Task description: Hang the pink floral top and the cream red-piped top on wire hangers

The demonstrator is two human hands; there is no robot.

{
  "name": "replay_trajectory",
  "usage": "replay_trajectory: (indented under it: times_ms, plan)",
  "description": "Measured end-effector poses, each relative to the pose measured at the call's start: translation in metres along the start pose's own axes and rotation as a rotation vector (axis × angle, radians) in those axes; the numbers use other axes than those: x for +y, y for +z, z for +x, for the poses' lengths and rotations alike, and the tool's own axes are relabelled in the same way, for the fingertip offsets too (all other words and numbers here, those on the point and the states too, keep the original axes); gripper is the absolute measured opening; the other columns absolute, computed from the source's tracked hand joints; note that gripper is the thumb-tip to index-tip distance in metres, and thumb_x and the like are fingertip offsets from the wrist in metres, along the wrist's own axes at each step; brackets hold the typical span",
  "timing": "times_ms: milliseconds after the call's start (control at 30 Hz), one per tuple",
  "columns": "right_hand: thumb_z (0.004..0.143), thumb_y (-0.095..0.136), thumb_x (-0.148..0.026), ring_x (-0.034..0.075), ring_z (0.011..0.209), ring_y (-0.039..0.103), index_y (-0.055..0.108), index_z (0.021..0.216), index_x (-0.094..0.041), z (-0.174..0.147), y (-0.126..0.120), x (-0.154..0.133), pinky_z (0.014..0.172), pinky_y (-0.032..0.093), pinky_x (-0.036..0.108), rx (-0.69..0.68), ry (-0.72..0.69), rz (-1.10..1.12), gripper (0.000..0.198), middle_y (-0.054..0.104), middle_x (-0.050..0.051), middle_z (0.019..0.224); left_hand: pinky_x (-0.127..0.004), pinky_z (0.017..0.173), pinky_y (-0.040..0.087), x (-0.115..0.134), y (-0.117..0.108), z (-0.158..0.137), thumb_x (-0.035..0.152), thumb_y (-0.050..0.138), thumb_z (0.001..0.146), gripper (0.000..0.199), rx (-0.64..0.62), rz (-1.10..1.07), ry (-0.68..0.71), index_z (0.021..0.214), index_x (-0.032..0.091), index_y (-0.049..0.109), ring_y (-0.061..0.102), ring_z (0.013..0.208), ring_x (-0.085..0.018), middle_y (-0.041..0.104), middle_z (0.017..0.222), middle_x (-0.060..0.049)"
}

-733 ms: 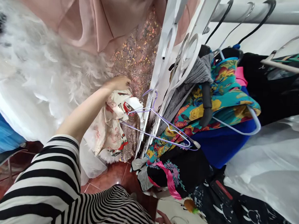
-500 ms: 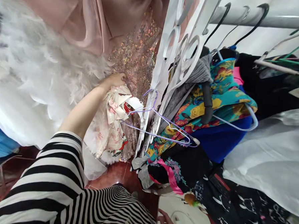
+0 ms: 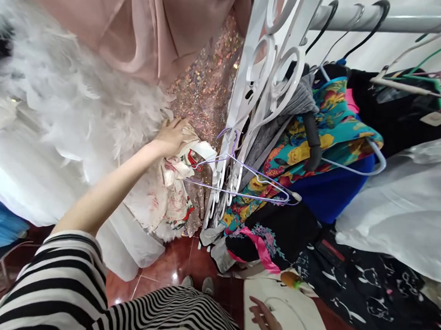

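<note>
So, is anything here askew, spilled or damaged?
Yes, a little: the purple hangers slant across the white rack frame with bare ends sticking out, and the cream floral garment looks bunched at the left hand. I see no spill or damage.

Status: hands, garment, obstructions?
Left hand at cream floral garment, grip unclear. Right hand open, seemingly empty, over white surface. Purple hangers overlap garment's edge.

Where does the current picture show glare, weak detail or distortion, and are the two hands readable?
Head view: bright glints on the glossy red floor; white skirt looks washed out, black clothing shows little detail. Head view: wide-angle stretching seems strong on the striped sleeve at lower left. Head view: left hand and right hand are both readable, without strong blur.
</note>
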State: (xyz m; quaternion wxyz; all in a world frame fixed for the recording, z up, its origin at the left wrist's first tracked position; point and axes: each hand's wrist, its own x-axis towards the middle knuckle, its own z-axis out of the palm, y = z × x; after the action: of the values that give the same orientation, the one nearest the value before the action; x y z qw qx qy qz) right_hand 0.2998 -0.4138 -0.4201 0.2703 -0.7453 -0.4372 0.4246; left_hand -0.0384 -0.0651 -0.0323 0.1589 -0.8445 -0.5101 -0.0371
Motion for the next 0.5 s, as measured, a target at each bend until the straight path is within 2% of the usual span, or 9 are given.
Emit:
replay_trajectory:
  times_ms: [100, 200, 300, 367, 433, 500]
  plan:
    - [0.074, 0.039, -0.070, 0.029, 0.071, 0.074, 0.074, 0.091, -0.041, 0.001, -0.018, -0.016, 0.078, 0.059, 0.042, 0.025, 0.004, 0.043, 0.048, 0.076, 0.006, 0.082, -0.066, 0.122, 0.011, 0.003, 0.015, -0.031, 0.018, 0.056, 0.087, 0.058, 0.084, 0.000, 0.032, 0.143, 0.033, 0.052, 0.018, 0.153, -0.036, 0.024, 0.167, -0.003]
    - [0.070, 0.048, -0.069, 0.028, 0.073, 0.075, 0.075, 0.097, -0.030, 0.004, -0.022, -0.031, 0.079, 0.060, 0.040, -0.106, -0.014, 0.030, 0.054, 0.077, 0.008, 0.084, -0.063, 0.124, 0.010, 0.006, 0.044, -0.059, 0.007, 0.043, 0.087, 0.060, 0.058, -0.015, 0.102, 0.142, 0.028, 0.053, 0.015, 0.155, -0.028, 0.030, 0.164, -0.003]
    - [0.071, 0.050, -0.070, 0.025, 0.074, 0.074, 0.076, 0.101, -0.027, 0.009, -0.006, -0.048, 0.078, 0.060, 0.038, -0.183, -0.063, 0.036, 0.057, 0.077, 0.006, 0.083, -0.053, 0.127, 0.017, 0.010, 0.080, -0.083, 0.003, 0.040, 0.084, 0.052, -0.020, -0.073, 0.142, 0.125, 0.019, 0.067, 0.022, 0.154, -0.024, 0.043, 0.157, -0.008]
    - [0.073, 0.049, -0.070, 0.025, 0.075, 0.073, 0.076, 0.100, -0.027, 0.015, 0.009, -0.066, 0.078, 0.060, 0.039, -0.215, -0.117, 0.037, 0.058, 0.076, 0.005, 0.080, -0.051, 0.126, 0.022, 0.014, 0.104, -0.096, 0.001, 0.041, 0.082, 0.049, -0.062, -0.105, 0.107, 0.118, 0.015, 0.071, 0.031, 0.151, -0.025, 0.055, 0.147, -0.013]
    - [0.075, 0.048, -0.071, 0.024, 0.069, 0.072, 0.075, 0.098, -0.023, 0.026, 0.021, -0.095, 0.075, 0.060, 0.040, -0.198, -0.193, 0.020, 0.060, 0.075, 0.006, 0.076, -0.051, 0.124, 0.027, 0.017, 0.124, -0.107, 0.000, 0.040, 0.081, 0.050, -0.111, -0.090, 0.036, 0.118, 0.013, 0.071, 0.038, 0.147, -0.026, 0.065, 0.135, -0.017]
    - [0.079, 0.049, -0.067, 0.024, 0.072, 0.072, 0.074, 0.101, -0.021, 0.042, 0.028, -0.139, 0.075, 0.060, 0.039, -0.170, -0.318, 0.012, 0.057, 0.075, 0.008, 0.080, -0.051, 0.120, 0.033, 0.020, 0.138, -0.116, 0.000, 0.038, 0.082, 0.049, -0.160, -0.079, -0.024, 0.118, 0.011, 0.070, 0.043, 0.143, -0.028, 0.069, 0.127, -0.018]
